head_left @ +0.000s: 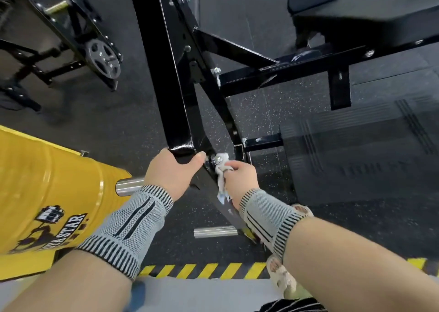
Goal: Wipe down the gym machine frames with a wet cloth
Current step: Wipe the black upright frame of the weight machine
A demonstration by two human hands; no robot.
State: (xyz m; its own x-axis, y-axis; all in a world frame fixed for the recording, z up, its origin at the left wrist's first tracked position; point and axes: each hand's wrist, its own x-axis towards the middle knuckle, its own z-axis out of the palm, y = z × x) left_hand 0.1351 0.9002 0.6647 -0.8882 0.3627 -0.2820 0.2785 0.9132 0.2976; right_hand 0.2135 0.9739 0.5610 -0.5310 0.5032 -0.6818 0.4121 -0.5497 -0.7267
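Speckled rubber floor [261,107] — glossy black frame [164,74], crumpled cloth [222,169]

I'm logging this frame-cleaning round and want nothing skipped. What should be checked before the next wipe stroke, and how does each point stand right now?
1. Cloth in hand: ok, the right hand pinches it.
2. Cloth on the frame: ok, its top end is pressed against the bolt at the joint.
3. Frame steadied: ok, the left hand grips the lower end of the black frame beam.
4. Cloth wet enough: cannot tell.
5. Beam above the left hand already wiped: cannot tell; it looks glossy, nothing more.
6. Room for the stroke: ok, the yellow weight plate sits off to the left, apart from the joint.
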